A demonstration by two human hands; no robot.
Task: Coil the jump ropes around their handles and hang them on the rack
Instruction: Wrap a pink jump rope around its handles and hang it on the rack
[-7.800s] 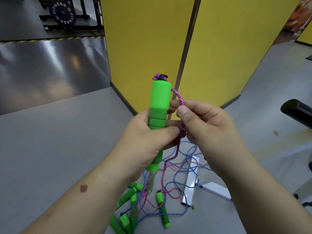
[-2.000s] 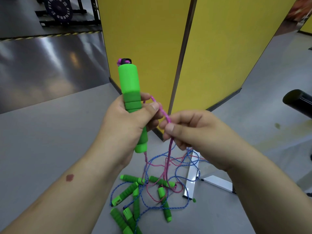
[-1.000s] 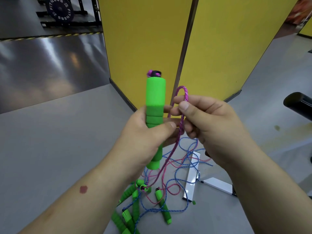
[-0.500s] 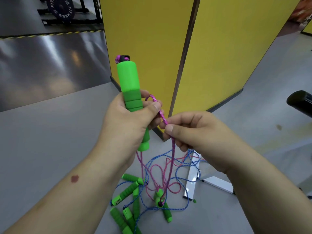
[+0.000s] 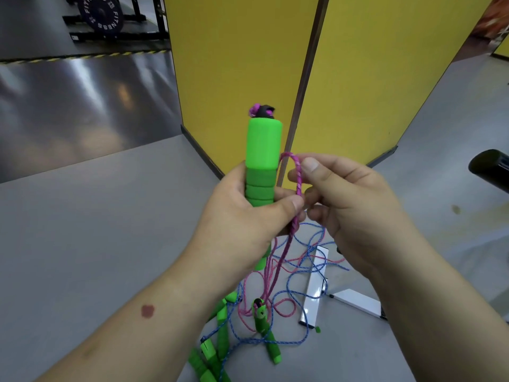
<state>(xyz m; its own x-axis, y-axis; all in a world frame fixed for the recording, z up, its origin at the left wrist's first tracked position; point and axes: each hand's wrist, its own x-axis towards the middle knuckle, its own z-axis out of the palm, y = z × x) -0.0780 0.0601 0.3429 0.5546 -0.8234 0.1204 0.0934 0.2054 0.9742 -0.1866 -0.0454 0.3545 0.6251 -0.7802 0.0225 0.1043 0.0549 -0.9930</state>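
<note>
Black weight plate at 11 o'clock read "FITNESS", left hand gripped upright green jump-rope handle at centre, right hand pinched pink rope beside it, tangled jump ropes on floor at 6 o'clock, yellow partition behind

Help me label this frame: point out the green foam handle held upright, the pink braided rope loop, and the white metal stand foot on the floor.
green foam handle [image 5: 264,144], head view, smooth upper section.
pink braided rope loop [image 5: 298,172], head view, right side of the loop.
white metal stand foot [image 5: 314,288], head view, middle of the near bar.
</note>
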